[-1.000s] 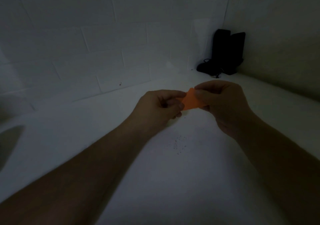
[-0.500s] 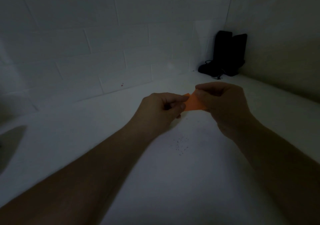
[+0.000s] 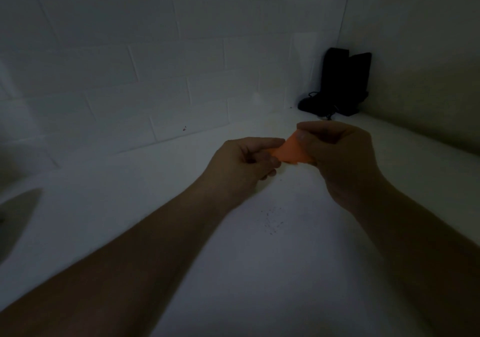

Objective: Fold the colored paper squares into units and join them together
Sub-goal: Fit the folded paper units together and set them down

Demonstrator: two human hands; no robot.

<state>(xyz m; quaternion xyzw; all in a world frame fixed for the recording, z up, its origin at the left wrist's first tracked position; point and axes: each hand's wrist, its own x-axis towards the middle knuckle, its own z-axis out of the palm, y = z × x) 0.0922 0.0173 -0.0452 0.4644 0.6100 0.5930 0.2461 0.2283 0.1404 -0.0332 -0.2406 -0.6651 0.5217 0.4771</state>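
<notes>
Orange paper point(image 3: 293, 152) sat folded between your hands, held above the white surface point(image 3: 259, 271). Your left hand point(image 3: 244, 162) pinched its left end with curled fingers; your right hand point(image 3: 337, 155) gripped its right side, thumb pressed on top.

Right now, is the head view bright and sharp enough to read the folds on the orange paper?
Head view: dim and underexposed; the small orange folded paper piece, pinched between left hand and right hand, shows colour but no crease detail; wide-angle bending curves the white brick wall; forearms fall into shadow.
</notes>
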